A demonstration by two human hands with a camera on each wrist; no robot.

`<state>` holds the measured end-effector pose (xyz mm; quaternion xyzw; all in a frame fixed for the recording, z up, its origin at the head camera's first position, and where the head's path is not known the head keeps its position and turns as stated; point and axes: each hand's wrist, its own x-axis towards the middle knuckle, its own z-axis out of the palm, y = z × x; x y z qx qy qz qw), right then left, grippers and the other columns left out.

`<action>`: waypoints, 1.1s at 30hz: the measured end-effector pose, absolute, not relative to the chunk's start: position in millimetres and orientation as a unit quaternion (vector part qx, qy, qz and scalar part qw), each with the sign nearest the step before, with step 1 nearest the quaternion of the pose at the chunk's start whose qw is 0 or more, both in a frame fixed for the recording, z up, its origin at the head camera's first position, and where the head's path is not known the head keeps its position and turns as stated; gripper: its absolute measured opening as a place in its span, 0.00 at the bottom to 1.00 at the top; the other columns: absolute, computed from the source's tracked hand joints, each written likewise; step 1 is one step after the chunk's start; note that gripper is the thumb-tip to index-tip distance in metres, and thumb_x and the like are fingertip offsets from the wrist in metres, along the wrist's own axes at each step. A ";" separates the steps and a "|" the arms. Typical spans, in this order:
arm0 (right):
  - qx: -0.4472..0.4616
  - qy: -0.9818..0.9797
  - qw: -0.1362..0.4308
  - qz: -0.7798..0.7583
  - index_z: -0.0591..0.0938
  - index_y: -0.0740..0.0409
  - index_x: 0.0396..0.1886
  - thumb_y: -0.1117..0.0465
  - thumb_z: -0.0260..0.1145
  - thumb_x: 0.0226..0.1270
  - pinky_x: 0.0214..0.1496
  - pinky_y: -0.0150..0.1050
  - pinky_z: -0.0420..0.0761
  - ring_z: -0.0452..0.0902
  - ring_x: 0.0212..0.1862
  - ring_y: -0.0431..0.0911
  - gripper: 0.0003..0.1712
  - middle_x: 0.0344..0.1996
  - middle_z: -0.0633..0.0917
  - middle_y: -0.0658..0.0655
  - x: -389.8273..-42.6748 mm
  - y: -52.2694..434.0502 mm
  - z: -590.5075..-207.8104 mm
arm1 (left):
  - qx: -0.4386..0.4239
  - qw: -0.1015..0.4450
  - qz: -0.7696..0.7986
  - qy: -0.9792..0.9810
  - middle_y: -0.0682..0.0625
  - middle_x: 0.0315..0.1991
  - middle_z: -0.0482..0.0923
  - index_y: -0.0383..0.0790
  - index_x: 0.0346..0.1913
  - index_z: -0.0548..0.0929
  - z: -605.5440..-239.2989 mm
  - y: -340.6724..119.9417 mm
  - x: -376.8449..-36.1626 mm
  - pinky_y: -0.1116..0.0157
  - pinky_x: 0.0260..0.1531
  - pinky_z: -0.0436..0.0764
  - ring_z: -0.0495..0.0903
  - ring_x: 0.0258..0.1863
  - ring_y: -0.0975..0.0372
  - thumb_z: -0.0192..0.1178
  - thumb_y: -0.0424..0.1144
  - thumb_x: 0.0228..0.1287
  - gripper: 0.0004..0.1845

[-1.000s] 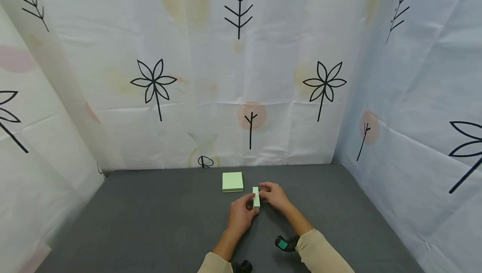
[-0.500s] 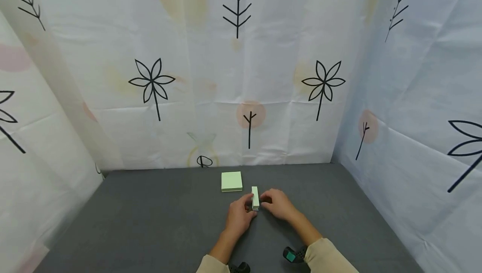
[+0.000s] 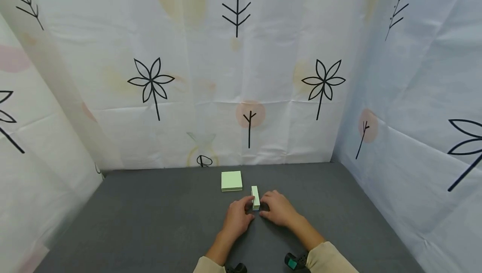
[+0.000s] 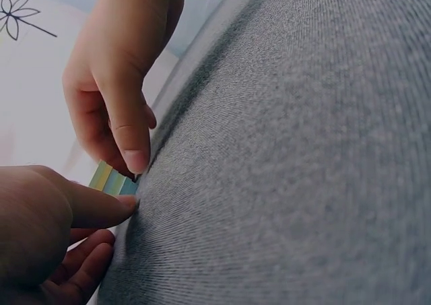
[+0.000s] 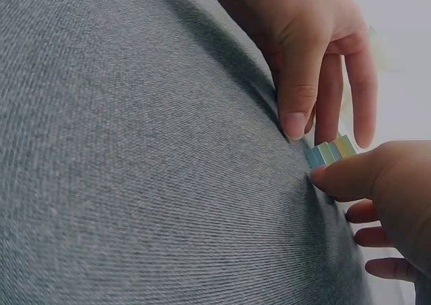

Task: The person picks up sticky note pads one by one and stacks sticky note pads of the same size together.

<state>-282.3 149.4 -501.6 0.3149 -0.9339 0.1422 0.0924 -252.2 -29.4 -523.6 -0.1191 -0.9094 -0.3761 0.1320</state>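
Note:
A narrow stack of sticky notes (image 3: 255,195), pale green on top, lies lengthwise on the grey table between both hands. Its end shows yellow, green and blue layers in the right wrist view (image 5: 328,153). On its left side, my left hand (image 3: 236,216) has a fingertip at the edge, with the thumb apart nearer me. My right hand (image 3: 279,208) is along the right side, fingers bent loosely and thumb close to the near end. Whether the right fingertips touch the stack cannot be told. Neither hand pinches it. Just behind, to the left, sits a square pale-green sticky note pad (image 3: 231,180).
The grey cloth-covered table (image 3: 150,223) ends at a white patterned fabric backdrop (image 3: 196,131), with more fabric on both sides. Dark wrist devices (image 3: 295,261) sit by the sleeves, low over the table.
My right hand has drawn away from the stack's far end toward me and now lies along its right side. The left fingers have loosened at its left side. The square pad stays put.

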 end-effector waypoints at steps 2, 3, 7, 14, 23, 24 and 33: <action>0.316 -0.934 0.096 0.135 0.85 0.56 0.42 0.53 0.75 0.56 0.45 0.48 0.76 0.75 0.43 0.49 0.17 0.42 0.82 0.54 -281.2 148.5 -500.7 | -0.125 0.132 -0.368 -0.912 0.51 0.37 0.84 0.44 0.54 0.83 -522.6 -30.1 -251.8 0.57 0.36 0.77 0.78 0.35 0.59 0.75 0.27 0.43 0.29; 0.317 -0.934 0.097 0.131 0.85 0.56 0.42 0.53 0.75 0.56 0.45 0.48 0.76 0.74 0.43 0.49 0.17 0.42 0.82 0.53 -280.8 148.1 -500.2 | -0.128 0.131 -0.364 -0.913 0.52 0.37 0.84 0.44 0.54 0.83 -522.3 -30.5 -251.8 0.57 0.36 0.77 0.78 0.35 0.58 0.75 0.27 0.44 0.29; 0.319 -0.935 0.094 0.119 0.85 0.55 0.42 0.52 0.74 0.57 0.45 0.47 0.76 0.74 0.43 0.48 0.17 0.42 0.82 0.53 -279.8 146.5 -498.9 | -0.135 0.127 -0.353 -0.917 0.52 0.39 0.85 0.44 0.55 0.83 -521.3 -31.5 -251.6 0.55 0.39 0.77 0.79 0.38 0.57 0.75 0.28 0.45 0.29; 0.321 -0.937 0.102 0.094 0.84 0.54 0.41 0.51 0.73 0.58 0.44 0.46 0.76 0.74 0.41 0.47 0.16 0.40 0.82 0.52 -281.2 144.4 -499.2 | -0.134 0.116 -0.336 -0.925 0.51 0.39 0.85 0.44 0.54 0.83 -519.0 -31.7 -251.0 0.54 0.39 0.77 0.79 0.37 0.58 0.75 0.29 0.47 0.27; 0.332 -0.927 0.147 0.092 0.83 0.51 0.33 0.49 0.74 0.56 0.38 0.43 0.74 0.71 0.34 0.44 0.13 0.32 0.80 0.48 -286.7 142.7 -506.2 | -0.140 0.129 -0.325 -0.926 0.51 0.39 0.84 0.44 0.52 0.84 -519.5 -31.8 -250.0 0.55 0.38 0.78 0.80 0.37 0.57 0.74 0.30 0.48 0.24; 0.331 -0.927 0.149 0.093 0.83 0.51 0.32 0.49 0.74 0.56 0.38 0.43 0.74 0.71 0.34 0.44 0.13 0.32 0.80 0.48 -286.9 142.4 -506.9 | -0.141 0.127 -0.326 -0.926 0.51 0.39 0.85 0.44 0.52 0.84 -519.4 -32.0 -250.1 0.55 0.38 0.78 0.80 0.37 0.57 0.74 0.30 0.48 0.24; 0.326 -0.926 0.162 0.103 0.81 0.49 0.28 0.51 0.75 0.55 0.34 0.41 0.72 0.69 0.32 0.42 0.12 0.28 0.78 0.46 -286.6 141.3 -507.3 | -0.154 0.114 -0.333 -0.923 0.51 0.40 0.85 0.44 0.53 0.84 -517.8 -35.8 -250.9 0.53 0.42 0.77 0.80 0.40 0.56 0.73 0.30 0.49 0.24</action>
